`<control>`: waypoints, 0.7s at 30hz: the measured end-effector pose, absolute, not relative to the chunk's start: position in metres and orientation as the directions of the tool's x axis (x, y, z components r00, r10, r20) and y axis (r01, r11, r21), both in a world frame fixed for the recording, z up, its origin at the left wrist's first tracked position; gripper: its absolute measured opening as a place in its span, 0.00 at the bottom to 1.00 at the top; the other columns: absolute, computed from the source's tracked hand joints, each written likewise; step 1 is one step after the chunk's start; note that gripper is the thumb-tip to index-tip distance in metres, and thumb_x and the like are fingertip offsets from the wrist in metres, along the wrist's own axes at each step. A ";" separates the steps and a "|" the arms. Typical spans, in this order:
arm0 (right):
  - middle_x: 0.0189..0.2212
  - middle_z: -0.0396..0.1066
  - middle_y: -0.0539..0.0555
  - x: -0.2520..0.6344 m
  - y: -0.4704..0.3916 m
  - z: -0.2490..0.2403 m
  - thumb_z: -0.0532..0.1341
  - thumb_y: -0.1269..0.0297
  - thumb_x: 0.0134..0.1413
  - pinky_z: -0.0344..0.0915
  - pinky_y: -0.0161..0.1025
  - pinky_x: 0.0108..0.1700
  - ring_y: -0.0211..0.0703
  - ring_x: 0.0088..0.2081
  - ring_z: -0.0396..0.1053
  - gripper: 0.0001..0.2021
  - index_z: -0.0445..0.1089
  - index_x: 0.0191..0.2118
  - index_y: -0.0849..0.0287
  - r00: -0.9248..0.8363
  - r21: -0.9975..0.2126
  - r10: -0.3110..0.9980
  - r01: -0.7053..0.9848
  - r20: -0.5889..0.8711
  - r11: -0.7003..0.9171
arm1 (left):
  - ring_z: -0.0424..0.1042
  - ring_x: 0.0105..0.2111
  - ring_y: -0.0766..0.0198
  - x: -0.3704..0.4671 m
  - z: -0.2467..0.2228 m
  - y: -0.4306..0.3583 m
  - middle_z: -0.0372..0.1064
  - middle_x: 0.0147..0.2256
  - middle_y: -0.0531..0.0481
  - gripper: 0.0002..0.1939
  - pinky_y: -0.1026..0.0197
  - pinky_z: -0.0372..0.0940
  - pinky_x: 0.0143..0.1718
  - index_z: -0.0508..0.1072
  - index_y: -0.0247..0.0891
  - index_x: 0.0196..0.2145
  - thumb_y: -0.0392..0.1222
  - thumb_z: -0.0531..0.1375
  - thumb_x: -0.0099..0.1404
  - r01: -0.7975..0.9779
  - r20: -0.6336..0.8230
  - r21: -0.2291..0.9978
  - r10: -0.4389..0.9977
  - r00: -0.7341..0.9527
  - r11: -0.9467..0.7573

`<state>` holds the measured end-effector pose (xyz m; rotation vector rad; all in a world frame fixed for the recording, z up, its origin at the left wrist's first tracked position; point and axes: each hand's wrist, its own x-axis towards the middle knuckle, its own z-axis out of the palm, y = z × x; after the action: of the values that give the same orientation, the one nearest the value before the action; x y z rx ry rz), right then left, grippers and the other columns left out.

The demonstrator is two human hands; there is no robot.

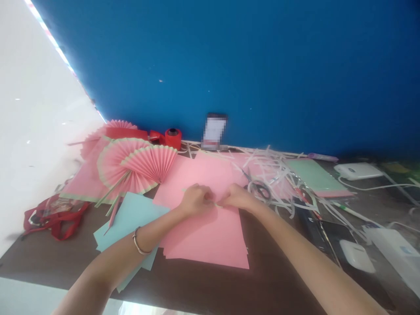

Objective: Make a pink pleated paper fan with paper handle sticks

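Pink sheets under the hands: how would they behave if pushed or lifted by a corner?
The pink sheets probably bend easily, since they look thin and lie flat. They'd likely slide out of line: their near edges are staggered, with no binding visible. A corner lift may catch only some layers.

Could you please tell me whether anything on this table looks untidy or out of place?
Yes: pale paper strips lie in a loose tangle right of the central pink paper, some near the scissors. The blue sheets at left also sit askew, their corners misaligned.
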<state>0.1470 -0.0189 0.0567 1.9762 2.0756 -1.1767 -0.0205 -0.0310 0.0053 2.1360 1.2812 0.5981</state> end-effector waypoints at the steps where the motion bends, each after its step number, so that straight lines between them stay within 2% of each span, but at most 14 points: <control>1: 0.10 0.45 0.42 0.147 -0.019 0.057 0.61 0.63 0.32 0.44 0.32 0.20 0.31 0.18 0.48 0.13 0.58 0.10 0.60 -0.189 -0.485 0.838 0.869 -0.512 -0.100 | 0.65 0.29 0.62 -0.021 0.006 -0.031 0.71 0.29 0.53 0.08 0.61 0.60 0.34 0.71 0.39 0.29 0.34 0.57 0.48 0.638 0.080 0.672 0.893 0.442 -0.376; 6: 0.10 0.48 0.43 0.148 -0.020 0.055 0.61 0.64 0.33 0.46 0.32 0.21 0.32 0.19 0.51 0.10 0.62 0.12 0.61 -0.190 -0.484 0.846 0.870 -0.499 -0.090 | 0.65 0.29 0.62 -0.021 0.006 -0.032 0.71 0.28 0.53 0.08 0.61 0.59 0.34 0.71 0.39 0.29 0.35 0.57 0.48 0.638 0.077 0.672 0.892 0.445 -0.376; 11: 0.11 0.50 0.43 0.147 -0.021 0.050 0.61 0.64 0.35 0.47 0.31 0.21 0.32 0.19 0.54 0.11 0.62 0.12 0.61 -0.190 -0.457 0.854 0.888 -0.484 -0.061 | 0.65 0.29 0.62 -0.021 0.006 -0.031 0.71 0.28 0.52 0.07 0.61 0.59 0.34 0.71 0.39 0.29 0.36 0.57 0.49 0.644 0.075 0.666 0.893 0.445 -0.377; 14: 0.13 0.56 0.45 0.150 -0.022 0.046 0.62 0.63 0.35 0.49 0.31 0.22 0.34 0.20 0.58 0.09 0.64 0.15 0.61 -0.152 -0.417 0.877 0.907 -0.455 -0.059 | 0.65 0.29 0.62 -0.022 0.008 -0.032 0.71 0.28 0.52 0.07 0.61 0.60 0.34 0.70 0.39 0.29 0.35 0.57 0.49 0.640 0.072 0.669 0.890 0.450 -0.378; 18: 0.22 0.67 0.51 0.158 -0.031 0.043 0.62 0.65 0.37 0.56 0.32 0.26 0.38 0.26 0.64 0.06 0.69 0.25 0.61 -0.101 -0.338 0.946 0.941 -0.309 -0.010 | 0.65 0.31 0.61 -0.021 0.010 -0.033 0.71 0.28 0.52 0.08 0.61 0.60 0.34 0.71 0.39 0.29 0.35 0.56 0.49 0.655 0.049 0.667 0.898 0.436 -0.354; 20: 0.26 0.70 0.53 0.161 -0.042 0.042 0.58 0.68 0.44 0.60 0.34 0.31 0.40 0.30 0.67 0.04 0.70 0.28 0.60 -0.183 -0.333 0.962 0.937 -0.203 0.108 | 0.65 0.32 0.61 -0.021 0.010 -0.032 0.71 0.29 0.52 0.08 0.61 0.60 0.35 0.71 0.39 0.29 0.35 0.56 0.48 0.660 0.038 0.668 0.902 0.429 -0.343; 21: 0.29 0.70 0.55 0.162 -0.049 0.041 0.55 0.69 0.48 0.61 0.35 0.35 0.41 0.32 0.68 0.07 0.71 0.31 0.60 -0.246 -0.332 0.961 0.923 -0.124 0.193 | 0.65 0.32 0.61 -0.021 0.011 -0.032 0.71 0.29 0.52 0.07 0.61 0.60 0.35 0.71 0.39 0.29 0.35 0.56 0.48 0.660 0.037 0.668 0.902 0.431 -0.343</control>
<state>0.1619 -0.0494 0.0412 1.9918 2.5100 -0.5588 -0.0209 -0.0323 0.0108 2.1120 1.3110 0.5474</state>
